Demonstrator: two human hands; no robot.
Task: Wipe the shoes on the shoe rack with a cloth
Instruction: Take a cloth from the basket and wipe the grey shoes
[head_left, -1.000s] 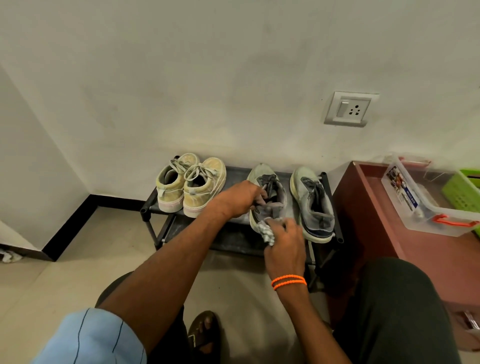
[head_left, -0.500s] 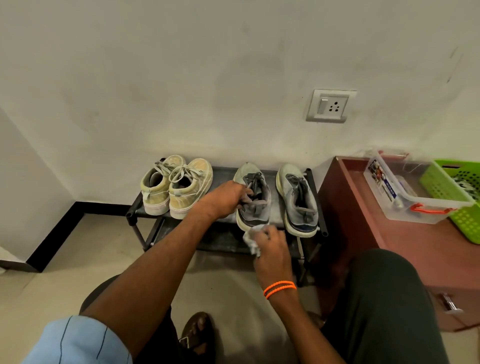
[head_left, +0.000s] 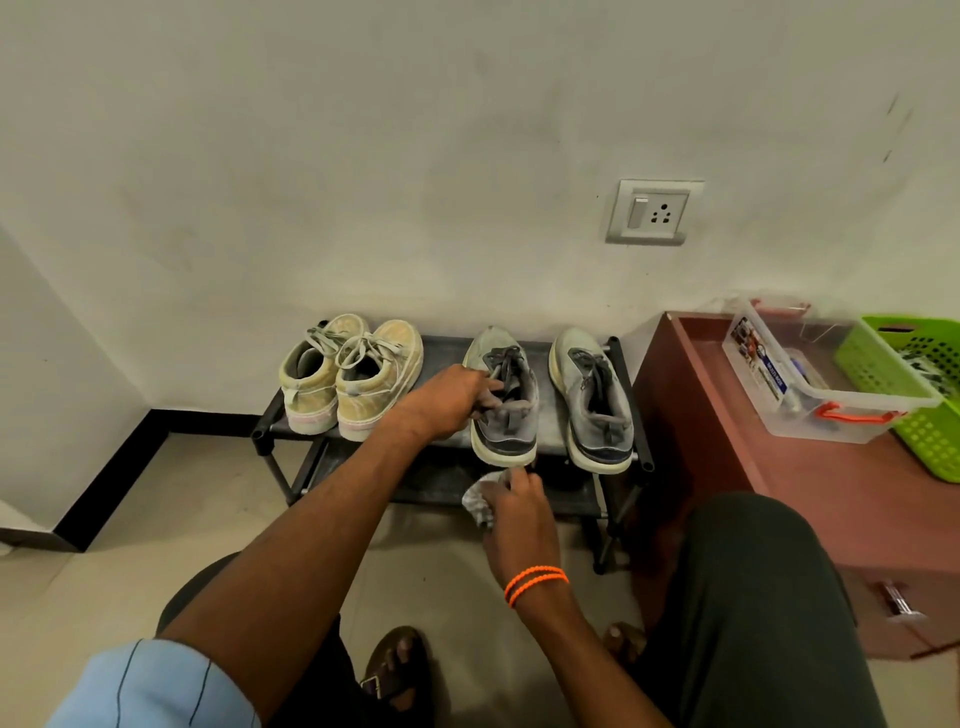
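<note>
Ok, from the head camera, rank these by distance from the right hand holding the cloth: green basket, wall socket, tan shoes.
From the right hand:
1. Tan shoes, rack's left end.
2. Wall socket, on the wall above.
3. Green basket, far right on the cabinet.

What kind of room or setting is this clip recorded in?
Probably a home entryway or room corner: a low shoe rack with sneakers against a plain wall, a wall socket, and a wooden cabinet holding storage baskets.

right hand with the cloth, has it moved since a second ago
Yes. The right hand with the cloth has dropped from the grey shoe's opening to below its heel, at the rack's front edge.
</note>
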